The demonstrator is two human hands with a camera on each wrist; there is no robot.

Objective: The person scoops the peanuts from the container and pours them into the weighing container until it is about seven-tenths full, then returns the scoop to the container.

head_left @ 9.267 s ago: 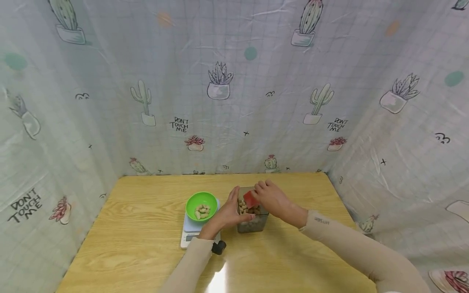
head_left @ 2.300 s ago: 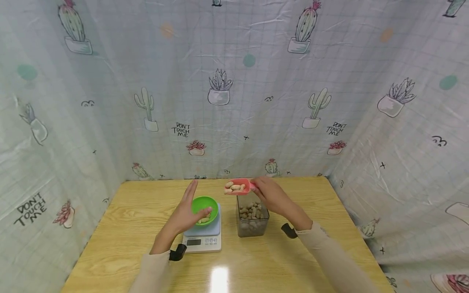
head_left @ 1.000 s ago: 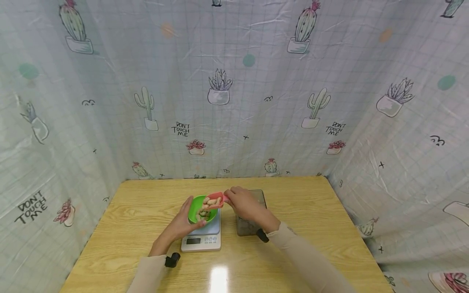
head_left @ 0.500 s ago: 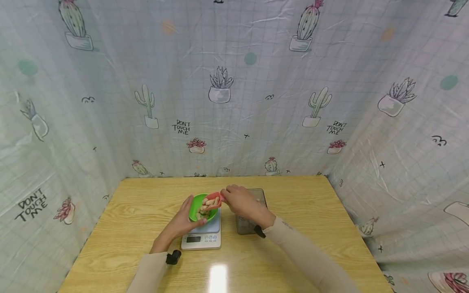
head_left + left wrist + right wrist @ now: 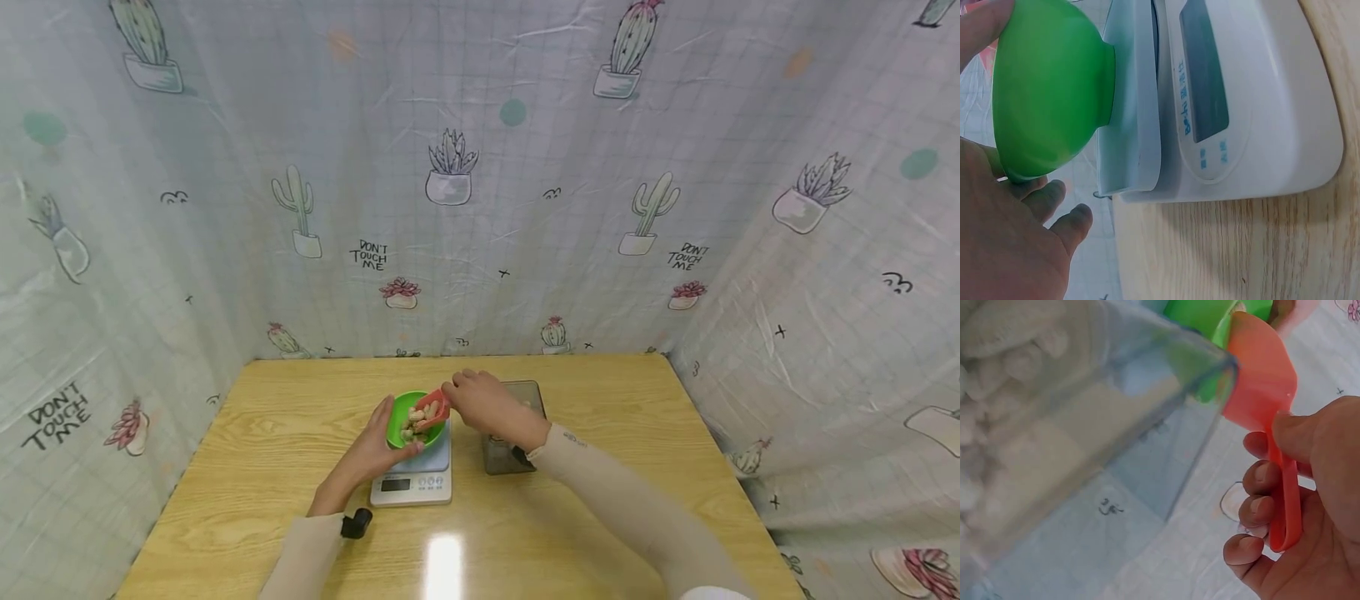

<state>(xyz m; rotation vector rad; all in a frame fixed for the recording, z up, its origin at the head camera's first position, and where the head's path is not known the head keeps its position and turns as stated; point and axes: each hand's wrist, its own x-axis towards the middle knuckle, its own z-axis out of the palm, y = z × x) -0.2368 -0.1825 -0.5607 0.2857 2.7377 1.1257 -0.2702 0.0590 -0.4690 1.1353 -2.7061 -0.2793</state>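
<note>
Now the left hand [image 5: 372, 450] holds a bowl [image 5: 401, 410], the right hand [image 5: 491, 407] a scoop [image 5: 1265, 387] above, toward the worktop's far edge [image 5: 600, 363].

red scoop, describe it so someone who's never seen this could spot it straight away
On the wooden table, find the white scale with a green bowl on it. Reaching over the bowl from its right side is a red scoop with peanuts in it, gripped by the right hand. Its colour and handle set it apart from the green bowl and the see-through box.
</note>
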